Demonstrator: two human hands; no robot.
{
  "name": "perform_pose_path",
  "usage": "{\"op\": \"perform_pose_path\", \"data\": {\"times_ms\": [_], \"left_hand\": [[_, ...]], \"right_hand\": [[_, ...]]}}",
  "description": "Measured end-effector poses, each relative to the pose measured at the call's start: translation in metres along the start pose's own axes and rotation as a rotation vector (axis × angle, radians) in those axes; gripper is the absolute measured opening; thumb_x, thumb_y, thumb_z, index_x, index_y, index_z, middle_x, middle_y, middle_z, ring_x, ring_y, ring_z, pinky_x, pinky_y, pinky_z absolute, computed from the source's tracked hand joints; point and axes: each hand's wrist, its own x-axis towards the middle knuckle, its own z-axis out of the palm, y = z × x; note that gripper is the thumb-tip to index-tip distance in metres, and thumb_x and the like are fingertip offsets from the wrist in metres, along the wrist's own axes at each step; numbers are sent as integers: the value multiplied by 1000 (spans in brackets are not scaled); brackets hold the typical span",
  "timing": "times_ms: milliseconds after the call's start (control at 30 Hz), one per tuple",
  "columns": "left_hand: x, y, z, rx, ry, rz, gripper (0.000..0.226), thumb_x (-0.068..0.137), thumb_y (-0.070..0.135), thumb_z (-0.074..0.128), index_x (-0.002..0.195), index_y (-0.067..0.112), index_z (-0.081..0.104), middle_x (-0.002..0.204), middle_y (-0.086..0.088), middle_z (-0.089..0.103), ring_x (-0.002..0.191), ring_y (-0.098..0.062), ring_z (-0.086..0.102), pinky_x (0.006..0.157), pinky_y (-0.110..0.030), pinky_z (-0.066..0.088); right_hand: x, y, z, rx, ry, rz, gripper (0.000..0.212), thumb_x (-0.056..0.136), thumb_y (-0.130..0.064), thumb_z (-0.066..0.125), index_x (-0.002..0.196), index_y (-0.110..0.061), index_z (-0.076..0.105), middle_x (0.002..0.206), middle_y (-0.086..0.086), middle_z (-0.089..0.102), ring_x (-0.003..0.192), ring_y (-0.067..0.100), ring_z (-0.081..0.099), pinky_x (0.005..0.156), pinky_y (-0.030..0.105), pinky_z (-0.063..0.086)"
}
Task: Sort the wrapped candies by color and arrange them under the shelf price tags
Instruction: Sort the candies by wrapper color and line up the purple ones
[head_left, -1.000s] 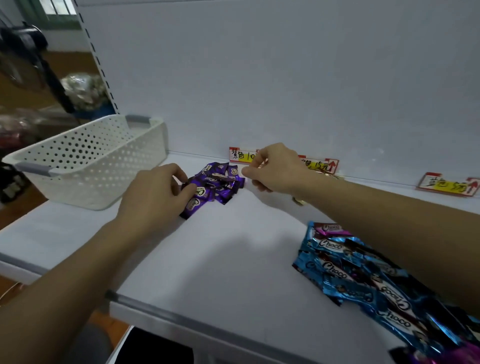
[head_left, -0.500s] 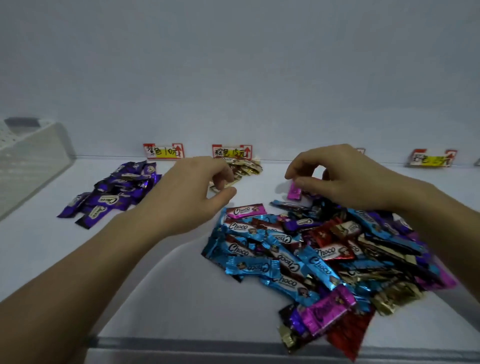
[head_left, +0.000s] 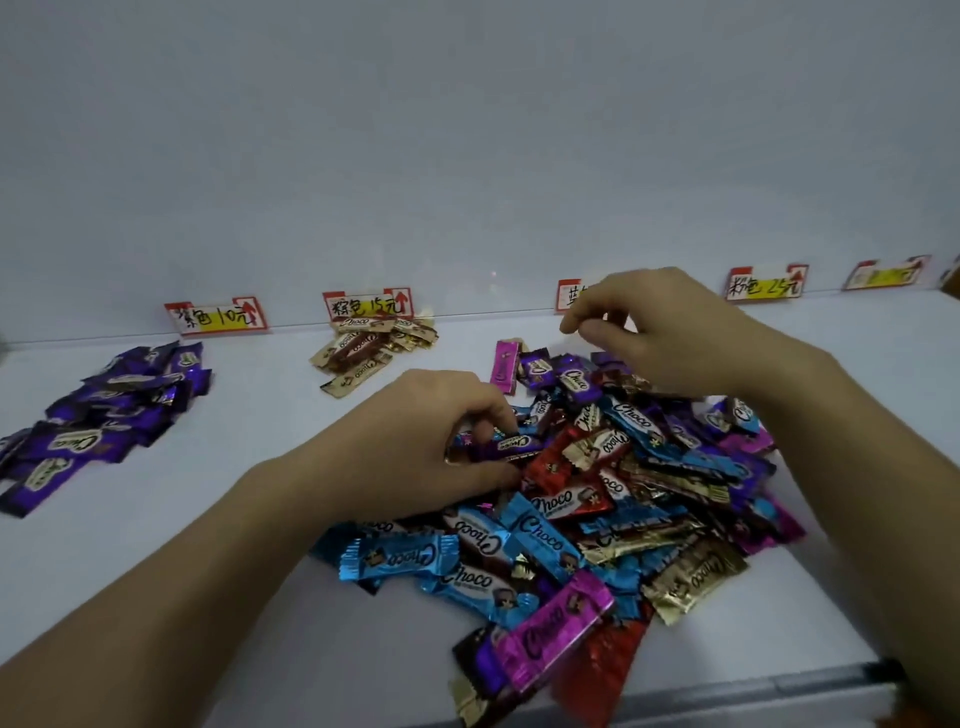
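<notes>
Shelf (head_left: 249, 499), white, with price tags (head_left: 218, 316) along the far edge.

Mixed candy pile (head_left: 613, 525), centre-right: blue, purple, red, gold and pink wrappers.
- Left hand (head_left: 431, 441) at the pile's left edge, fingers curled, pinching a purple candy (head_left: 514, 444).
- Right hand (head_left: 660, 332) above the pile's far edge, fingertips drawn together. Cannot tell if it holds anything.

Sorted purple group (head_left: 104, 415) lies far left under its tag. Brown-gold group (head_left: 369, 345) lies under the next tag, well apart from both hands.

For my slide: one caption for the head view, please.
Left hand grips mixed candies, right hand hovers above; purple pile and gold pile lie below price tags.
</notes>
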Motion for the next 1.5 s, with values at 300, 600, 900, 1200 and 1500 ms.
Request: {"op": "perform_pose_path", "data": {"times_ms": [300,600,900,1200,1500], "left_hand": [[-3,-2,3,-102,76,-49,27,91,49,56,107,36,73,88,17,68,81,-8,62,71,-35,53],[-16,-5,-18,-212,277,-192,8,88,35,68,93,40,72,71,26,65,68,12,56,61,-4,40],[-53,-33,-53,-90,355,-471,9,88,41,68,80,37,70,61,18,64,66,3,59,55,-21,37],[-146,-97,-79,54,588,-874,7,91,24,71,92,26,77,73,12,70,67,-6,64,62,-24,42],[-198,-128,-86,-20,700,-1069,4,86,27,75,82,27,75,67,8,73,66,-15,71,73,-36,58]], "right_hand": [[25,-21,48,-57,-37,319,51,74,-68,65,83,-19,76,82,-3,72,78,15,65,74,40,58],[1,-27,27,129,26,288,17,81,-37,81,93,-28,73,97,-13,61,93,10,56,66,25,41],[14,-77,17,395,-15,69,6,90,-37,72,95,-35,72,79,-7,70,70,9,66,73,36,58],[106,-168,64,709,-285,120,12,90,-5,71,99,-10,76,77,12,76,63,14,72,64,27,61],[169,-247,125,871,-157,260,7,86,-4,77,87,-4,70,72,9,71,64,21,75,62,28,62]]}}
